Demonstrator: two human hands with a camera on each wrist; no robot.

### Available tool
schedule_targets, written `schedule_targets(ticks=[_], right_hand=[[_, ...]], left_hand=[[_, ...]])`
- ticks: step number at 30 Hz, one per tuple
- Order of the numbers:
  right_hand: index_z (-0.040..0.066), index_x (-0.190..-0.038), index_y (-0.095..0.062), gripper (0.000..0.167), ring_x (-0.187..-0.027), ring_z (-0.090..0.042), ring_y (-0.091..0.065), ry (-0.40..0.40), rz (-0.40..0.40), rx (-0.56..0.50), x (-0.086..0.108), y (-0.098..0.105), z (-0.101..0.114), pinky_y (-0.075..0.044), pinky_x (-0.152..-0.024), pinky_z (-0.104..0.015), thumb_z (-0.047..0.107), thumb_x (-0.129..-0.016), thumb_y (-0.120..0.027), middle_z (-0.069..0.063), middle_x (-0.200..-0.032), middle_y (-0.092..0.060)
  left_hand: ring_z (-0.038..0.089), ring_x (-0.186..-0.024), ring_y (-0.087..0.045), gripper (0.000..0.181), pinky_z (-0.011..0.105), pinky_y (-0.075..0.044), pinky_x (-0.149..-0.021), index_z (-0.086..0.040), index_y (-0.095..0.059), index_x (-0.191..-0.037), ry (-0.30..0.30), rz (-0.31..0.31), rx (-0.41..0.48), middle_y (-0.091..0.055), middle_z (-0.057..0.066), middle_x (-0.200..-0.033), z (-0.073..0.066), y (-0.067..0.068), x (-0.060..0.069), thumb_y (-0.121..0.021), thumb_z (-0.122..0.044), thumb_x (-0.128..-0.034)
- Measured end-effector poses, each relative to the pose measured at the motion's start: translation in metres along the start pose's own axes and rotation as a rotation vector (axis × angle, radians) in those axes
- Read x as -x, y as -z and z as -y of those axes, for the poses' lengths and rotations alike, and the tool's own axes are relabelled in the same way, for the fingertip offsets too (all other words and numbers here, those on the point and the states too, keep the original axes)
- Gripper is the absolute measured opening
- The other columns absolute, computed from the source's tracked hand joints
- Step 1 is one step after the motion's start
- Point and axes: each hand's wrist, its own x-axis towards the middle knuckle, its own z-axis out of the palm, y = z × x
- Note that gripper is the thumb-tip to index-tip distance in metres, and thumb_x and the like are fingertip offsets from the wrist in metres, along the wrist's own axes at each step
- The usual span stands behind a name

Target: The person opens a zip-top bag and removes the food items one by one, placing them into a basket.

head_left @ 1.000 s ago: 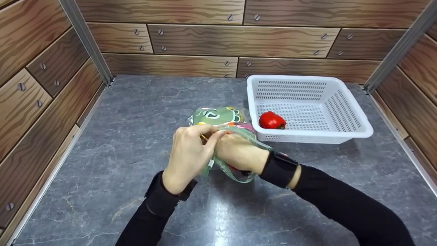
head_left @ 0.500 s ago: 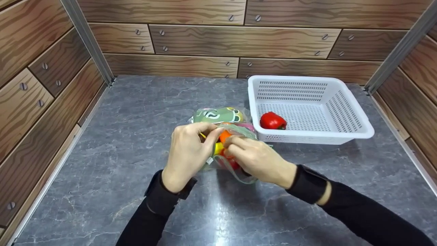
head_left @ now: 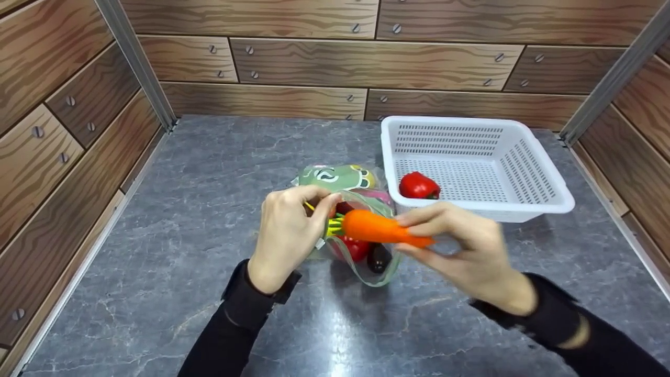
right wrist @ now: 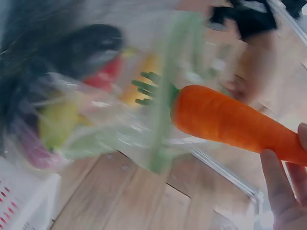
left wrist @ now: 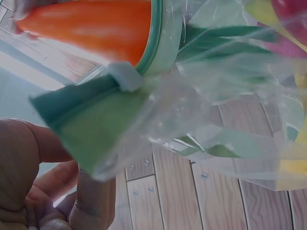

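Observation:
An orange carrot (head_left: 374, 227) with green leaf stubs is gripped near its thin end by the right hand (head_left: 466, 251), at the mouth of a clear bag with a green rim (head_left: 378, 283). The left hand (head_left: 288, 230) pinches the bag's edge at its left side. Inside the bag are a red item (head_left: 357, 248) and a dark, glossy one (head_left: 379, 257). In the right wrist view the carrot (right wrist: 230, 117) has its leaves at the green rim. The left wrist view shows the left fingers (left wrist: 96, 196) at the bag's green corner (left wrist: 91, 129).
A white perforated basket (head_left: 562, 201) stands at the back right, with a red pepper (head_left: 419, 185) in its front left corner. The bag's green printed part (head_left: 335, 177) lies on the grey marbled table (head_left: 209, 178). Wood-patterned walls (head_left: 293, 63) enclose the back and sides.
The right hand has come out of the bag and moved right, drawing the carrot with it. The left hand has stayed at the bag's edge, and the bag's mouth shows more of its contents.

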Motion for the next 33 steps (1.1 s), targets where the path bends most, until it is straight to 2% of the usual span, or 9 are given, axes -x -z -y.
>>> schedule_targets(ticks=[3, 10, 15, 17, 20, 24, 27, 30, 33], right_hand=[[-0.013, -0.084, -0.068, 0.026, -0.098, -0.019, -0.079, 0.005, -0.111, -0.125, -0.008, 0.016, 0.013, -0.061, -0.086, -0.02, 0.004, -0.084, -0.088, -0.021, -0.098, -0.079], [-0.022, -0.081, -0.063, 0.029, -0.088, -0.029, -0.08, -0.05, -0.323, -0.232, -0.02, 0.061, 0.029, -0.064, -0.078, -0.024, -0.015, -0.07, -0.089, -0.03, -0.091, -0.077], [-0.025, -0.083, -0.061, 0.028, -0.088, -0.03, -0.078, -0.145, -0.411, -0.255, -0.027, 0.09, 0.022, -0.064, -0.079, -0.027, -0.026, -0.066, -0.083, -0.03, -0.092, -0.076], [-0.025, -0.085, -0.062, 0.026, -0.088, -0.026, -0.078, -0.197, -0.413, -0.18, -0.029, 0.101, 0.014, -0.063, -0.08, -0.023, -0.026, -0.068, -0.083, -0.025, -0.094, -0.078], [-0.024, -0.089, -0.065, 0.025, -0.088, -0.014, -0.076, -0.298, -0.37, 0.06, -0.027, 0.115, -0.005, -0.061, -0.079, -0.017, -0.022, -0.072, -0.083, -0.008, -0.095, -0.081], [-0.02, -0.095, -0.07, 0.025, -0.087, 0.004, -0.071, -0.409, -0.227, 0.439, -0.019, 0.138, -0.04, -0.057, -0.076, -0.008, -0.018, -0.074, -0.085, 0.02, -0.096, -0.076], [-0.013, -0.095, -0.073, 0.025, -0.086, 0.015, -0.066, -0.434, -0.111, 0.601, -0.015, 0.152, -0.066, -0.053, -0.077, -0.002, -0.013, -0.075, -0.088, 0.036, -0.096, -0.068], [-0.009, -0.095, -0.075, 0.024, -0.085, 0.024, -0.059, -0.438, 0.004, 0.681, -0.013, 0.16, -0.087, -0.047, -0.076, 0.002, -0.008, -0.076, -0.09, 0.036, -0.094, -0.065], [-0.006, -0.094, -0.075, 0.024, -0.086, 0.03, -0.054, -0.45, 0.125, 0.709, -0.014, 0.164, -0.103, -0.044, -0.075, 0.005, -0.007, -0.076, -0.09, 0.013, -0.089, -0.076]], left_hand=[[0.011, -0.059, -0.066, 0.018, 0.021, -0.047, -0.058, -0.01, -0.081, -0.083, -0.002, 0.003, 0.002, -0.073, -0.001, -0.068, 0.0, 0.0, 0.0, -0.08, -0.023, -0.0953], [0.012, -0.06, -0.067, 0.016, 0.022, -0.048, -0.059, -0.01, -0.081, -0.083, -0.004, 0.002, -0.006, -0.074, 0.0, -0.069, -0.001, 0.001, 0.0, -0.081, -0.021, -0.0947], [0.012, -0.06, -0.067, 0.016, 0.022, -0.05, -0.059, -0.009, -0.082, -0.085, 0.001, 0.006, -0.008, -0.074, 0.0, -0.07, -0.001, 0.001, 0.0, -0.081, -0.022, -0.0945], [0.012, -0.06, -0.067, 0.016, 0.022, -0.05, -0.059, -0.009, -0.082, -0.085, 0.002, 0.006, -0.01, -0.075, 0.0, -0.07, -0.001, 0.001, 0.0, -0.081, -0.022, -0.0943], [0.014, -0.06, -0.067, 0.016, 0.022, -0.05, -0.059, -0.009, -0.082, -0.085, 0.003, 0.007, -0.009, -0.075, 0.001, -0.07, -0.001, 0.001, 0.0, -0.081, -0.021, -0.0945], [0.015, -0.059, -0.067, 0.016, 0.022, -0.049, -0.058, -0.009, -0.082, -0.085, 0.005, 0.008, -0.012, -0.075, 0.001, -0.07, -0.002, 0.001, 0.0, -0.081, -0.021, -0.0944], [0.015, -0.059, -0.066, 0.015, 0.022, -0.048, -0.058, -0.009, -0.082, -0.085, 0.005, 0.006, -0.019, -0.075, 0.001, -0.071, -0.002, 0.001, 0.0, -0.081, -0.022, -0.0939], [0.016, -0.06, -0.066, 0.015, 0.023, -0.048, -0.059, -0.009, -0.082, -0.085, 0.002, 0.003, -0.022, -0.075, 0.001, -0.071, -0.002, 0.001, 0.0, -0.082, -0.021, -0.0937], [0.016, -0.06, -0.067, 0.015, 0.023, -0.048, -0.059, -0.009, -0.082, -0.085, -0.001, 0.003, -0.021, -0.075, 0.001, -0.071, -0.002, 0.001, 0.0, -0.082, -0.021, -0.0937]])
